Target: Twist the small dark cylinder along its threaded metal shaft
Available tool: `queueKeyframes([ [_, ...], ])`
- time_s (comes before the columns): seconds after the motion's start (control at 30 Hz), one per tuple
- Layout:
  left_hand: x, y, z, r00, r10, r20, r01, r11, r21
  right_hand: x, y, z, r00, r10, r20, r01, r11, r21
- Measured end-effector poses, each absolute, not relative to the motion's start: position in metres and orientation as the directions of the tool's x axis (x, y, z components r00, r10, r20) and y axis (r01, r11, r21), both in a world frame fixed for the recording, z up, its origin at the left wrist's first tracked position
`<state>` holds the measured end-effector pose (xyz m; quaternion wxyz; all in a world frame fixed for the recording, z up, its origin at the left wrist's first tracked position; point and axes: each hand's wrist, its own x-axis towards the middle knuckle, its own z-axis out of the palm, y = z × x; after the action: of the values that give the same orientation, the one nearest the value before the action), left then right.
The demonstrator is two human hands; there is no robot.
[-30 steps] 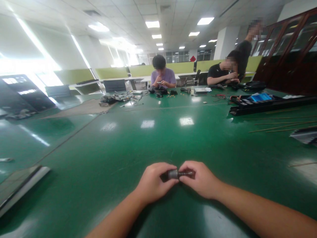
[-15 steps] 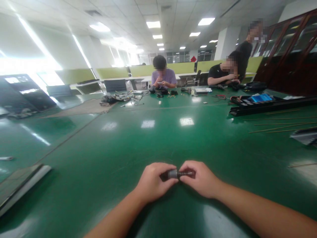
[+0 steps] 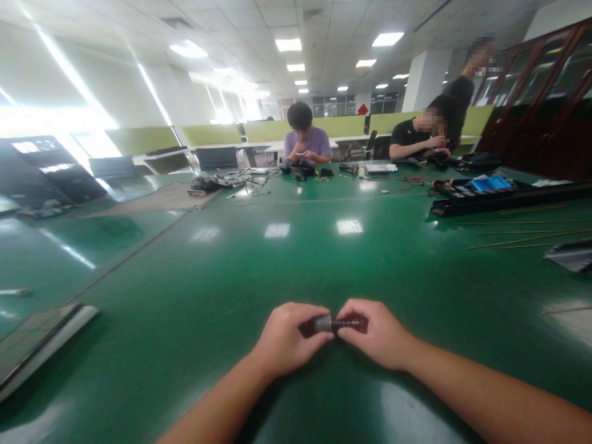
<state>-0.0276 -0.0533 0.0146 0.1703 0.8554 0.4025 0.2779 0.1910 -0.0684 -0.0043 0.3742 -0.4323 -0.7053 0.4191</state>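
Between my two hands lies a small grey cylinder with a dark ridged shaft (image 3: 324,324) sticking out of its right end; I cannot make out its exact kind. My left hand (image 3: 289,339) is closed around the cylinder, thumb below and fingers above. The cylinder's left end shows dark inside the curve of that hand. At the shaft, my right hand (image 3: 377,336) pinches with thumb and fingertips close to where it meets the cylinder. The part is held level, just over the green tabletop (image 3: 277,271).
Flat panels (image 3: 44,345) lie at the left edge. Thin rods (image 3: 531,234) and a long black channel (image 3: 485,200) are on the right. Across the table, a person in purple (image 3: 308,142) and a person in black (image 3: 411,139) sit behind cables and parts; another stands.
My right hand has shifted very slightly to the right along the shaft. My left hand keeps its hold on the cylinder.
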Motion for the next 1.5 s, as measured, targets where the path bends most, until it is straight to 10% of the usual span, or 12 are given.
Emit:
queueKeyframes([
  [1.5,-0.0294,-0.053,0.0163,0.509,0.776,0.371,0.596,-0.63,0.498,0.1932,-0.0676,-0.0037,-0.305,0.945,0.117,0.361,0.228,-0.904],
])
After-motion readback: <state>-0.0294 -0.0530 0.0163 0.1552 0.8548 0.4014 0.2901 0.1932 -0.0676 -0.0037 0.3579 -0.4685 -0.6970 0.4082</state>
